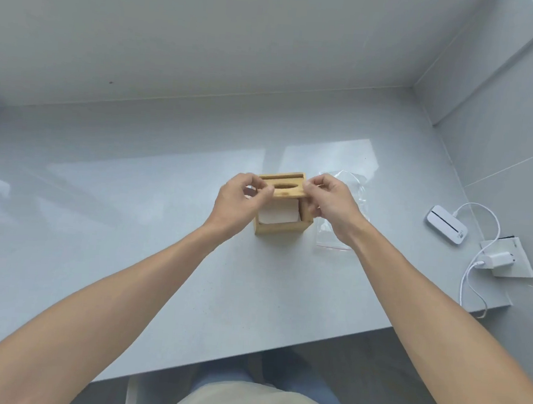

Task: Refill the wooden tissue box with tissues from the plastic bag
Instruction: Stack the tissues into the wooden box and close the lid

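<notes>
Lid of the wooden tissue box held level over the open top, set toward the far edge, so the near part of the box shows. Left hand pinches the lid's left end between thumb and curled fingers; right hand pinches the right end the same way. Holding both ends likely keeps the slotted panel square for seating. White tissues already sit inside the box, filling the visible gap. Plastic bag lies flat and seemingly empty just right of the box, partly under the right hand, red seal strip toward the person. Judged stage: closing up after the refill. Worktop is pale grey, glossy, set into a corner of light tiled walls. Well to the right: small white device, cable, charger plugged at a socket plate
</notes>
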